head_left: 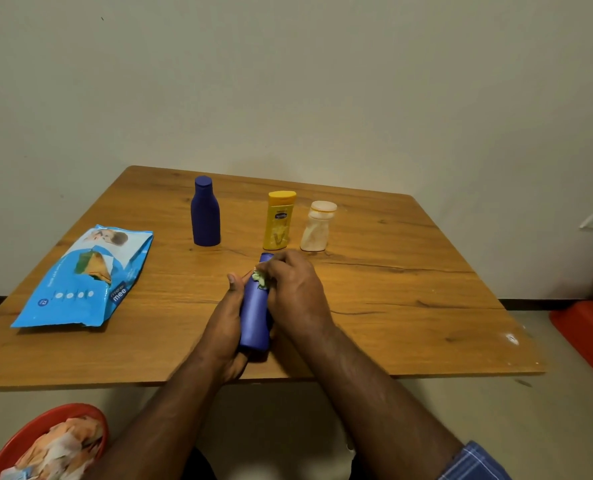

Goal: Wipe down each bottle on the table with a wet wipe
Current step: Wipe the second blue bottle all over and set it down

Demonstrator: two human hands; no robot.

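Rubbing the blue bottle (255, 317) mid-frame, left hand (227, 327) gripping it, right hand (295, 292) pinching the wet wipe (261, 279); next, probably turning it over.

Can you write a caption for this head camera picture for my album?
Left hand holds a blue bottle while the right hand wipes it; three bottles wait on the table.

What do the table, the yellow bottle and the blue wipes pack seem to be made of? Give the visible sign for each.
Table: wood or wood-look laminate, matte, with grain lines and knots.
Yellow bottle: probably plastic, smooth and opaque, with a moulded flip cap.
Blue wipes pack: thin plastic film, glossy, creased and slumped flat.
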